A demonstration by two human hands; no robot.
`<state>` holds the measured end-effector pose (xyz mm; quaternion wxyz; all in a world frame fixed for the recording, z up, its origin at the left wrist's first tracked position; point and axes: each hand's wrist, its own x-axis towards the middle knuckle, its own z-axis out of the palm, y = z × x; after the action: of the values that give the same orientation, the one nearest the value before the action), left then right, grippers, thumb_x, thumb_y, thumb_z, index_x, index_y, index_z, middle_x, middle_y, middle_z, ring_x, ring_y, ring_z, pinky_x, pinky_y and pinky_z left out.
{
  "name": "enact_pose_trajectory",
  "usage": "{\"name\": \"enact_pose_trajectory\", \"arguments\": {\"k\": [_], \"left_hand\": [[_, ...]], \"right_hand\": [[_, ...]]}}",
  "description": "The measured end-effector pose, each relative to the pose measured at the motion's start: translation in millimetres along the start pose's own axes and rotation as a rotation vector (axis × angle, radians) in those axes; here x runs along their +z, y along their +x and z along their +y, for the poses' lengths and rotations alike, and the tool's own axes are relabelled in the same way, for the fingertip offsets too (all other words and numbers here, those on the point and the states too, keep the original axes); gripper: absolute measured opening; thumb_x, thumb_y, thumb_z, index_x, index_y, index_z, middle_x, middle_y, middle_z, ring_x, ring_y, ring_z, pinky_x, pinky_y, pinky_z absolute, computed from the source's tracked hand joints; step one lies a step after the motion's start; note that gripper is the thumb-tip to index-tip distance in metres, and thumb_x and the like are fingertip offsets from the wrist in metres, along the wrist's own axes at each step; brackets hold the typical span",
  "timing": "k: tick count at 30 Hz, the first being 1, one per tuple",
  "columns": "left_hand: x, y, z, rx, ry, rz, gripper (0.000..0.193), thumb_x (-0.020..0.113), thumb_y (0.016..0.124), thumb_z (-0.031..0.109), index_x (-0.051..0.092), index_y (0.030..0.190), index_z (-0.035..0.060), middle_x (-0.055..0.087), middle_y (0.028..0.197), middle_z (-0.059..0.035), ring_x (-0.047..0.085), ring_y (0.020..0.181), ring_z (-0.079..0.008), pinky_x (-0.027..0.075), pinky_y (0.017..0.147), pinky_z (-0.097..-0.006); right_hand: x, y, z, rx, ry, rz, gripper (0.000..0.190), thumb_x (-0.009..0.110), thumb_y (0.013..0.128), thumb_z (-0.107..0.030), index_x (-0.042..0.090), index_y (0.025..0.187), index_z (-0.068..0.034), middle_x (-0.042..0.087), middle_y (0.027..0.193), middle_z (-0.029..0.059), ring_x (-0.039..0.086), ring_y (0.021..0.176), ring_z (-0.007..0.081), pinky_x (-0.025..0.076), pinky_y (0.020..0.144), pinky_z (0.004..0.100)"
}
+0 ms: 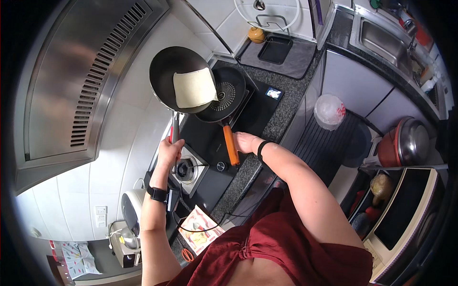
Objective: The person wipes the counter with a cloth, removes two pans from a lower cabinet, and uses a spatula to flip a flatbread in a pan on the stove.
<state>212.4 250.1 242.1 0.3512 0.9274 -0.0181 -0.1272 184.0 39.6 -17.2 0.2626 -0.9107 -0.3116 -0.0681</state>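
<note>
My left hand [170, 153] grips the grey and red handle [174, 130] of a dark frying pan [162, 77], which is raised and tilted. A pale square sheet of dough or flatbread [195, 88] lies in that pan, one corner at the rim. Partly behind it, a second dark frying pan [229, 80] with a dotted base sits over the right burner of the gas stove [204, 143]. Its orange handle [231, 144] points towards me. My right hand [246, 142] is at the stove's front, beside this handle; its fingertips are hidden.
The left burner [186, 168] is bare, with a control knob [222, 166] near it. A lit phone-like screen [273, 93] lies right of the stove. A printed packet [200, 228] and red-handled scissors [187, 255] lie near my left elbow. The range hood [78, 78] juts out on the left.
</note>
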Motion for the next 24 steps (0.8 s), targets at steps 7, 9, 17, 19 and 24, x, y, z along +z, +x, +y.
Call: {"name": "enact_pose_trajectory", "arguments": {"k": [7,9,17,19,24], "left_hand": [[0,-1,-2,-0.013,-0.005,0.002,0.023,0.066,0.084,0.016,0.052,0.073,0.0021,0.054,0.053,-0.0037,0.05,0.039,-0.0126,0.041,0.037,-0.0286],[1,-1,-1,-0.016,0.003,0.016,0.022,0.066,0.084,0.015,0.053,0.074,0.0013,0.054,0.053,-0.0037,0.05,0.039,-0.0123,0.041,0.037,-0.0284],[2,-6,2,-0.023,-0.024,-0.017,0.02,0.066,0.084,0.014,0.053,0.077,0.0007,0.054,0.055,-0.0033,0.05,0.04,-0.0116,0.041,0.038,-0.0278],[5,-5,7,-0.018,-0.029,-0.022,0.019,0.066,0.084,0.013,0.053,0.077,0.0005,0.054,0.056,-0.0031,0.05,0.04,-0.0116,0.041,0.037,-0.0277],[5,-7,7,-0.075,-0.055,-0.017,0.019,0.067,0.085,0.013,0.053,0.083,0.001,0.053,0.058,-0.0025,0.049,0.042,-0.0113,0.04,0.037,-0.0284]], "right_hand": [[-2,-2,-3,-0.014,-0.005,-0.002,0.025,0.065,0.079,-0.014,0.063,0.102,-0.003,0.062,0.107,0.0175,0.062,0.098,0.0326,0.049,0.087,0.0403],[-4,-2,-3,-0.013,-0.002,-0.006,0.024,0.065,0.079,-0.013,0.063,0.1,-0.003,0.063,0.106,0.0172,0.062,0.098,0.0326,0.049,0.087,0.0404],[-6,-3,-7,-0.067,-0.081,0.026,0.019,0.061,0.078,-0.011,0.065,0.095,-0.003,0.064,0.105,0.0149,0.063,0.098,0.0304,0.051,0.084,0.0392],[-3,-3,-2,-0.083,-0.132,0.018,0.018,0.058,0.079,-0.009,0.065,0.095,-0.003,0.064,0.106,0.0141,0.064,0.097,0.0291,0.051,0.082,0.0383],[6,0,-1,-0.074,-0.145,0.061,0.016,0.055,0.081,-0.007,0.065,0.092,-0.002,0.065,0.103,0.0139,0.064,0.096,0.0283,0.052,0.081,0.0375]]}}
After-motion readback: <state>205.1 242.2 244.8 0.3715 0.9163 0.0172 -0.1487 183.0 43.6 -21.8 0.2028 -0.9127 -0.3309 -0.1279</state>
